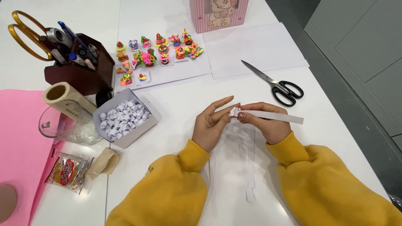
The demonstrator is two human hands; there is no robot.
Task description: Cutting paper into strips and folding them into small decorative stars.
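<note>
Above the spare paper strips (250,159) lying on the white counter (335,121), both hands meet on one white paper strip (268,115). The left hand (211,123) pinches its folded end with thumb and fingertips, other fingers extended; the right hand (268,123) is curled around the strip, whose long axis runs out rightward past it. To the left lie a red-and-clear snack packet (69,171) and a grey box of folded paper stars (123,117). Farther off rest black scissors (274,83), colourful miniatures (159,52) and a pink striped bag (217,14).
</note>
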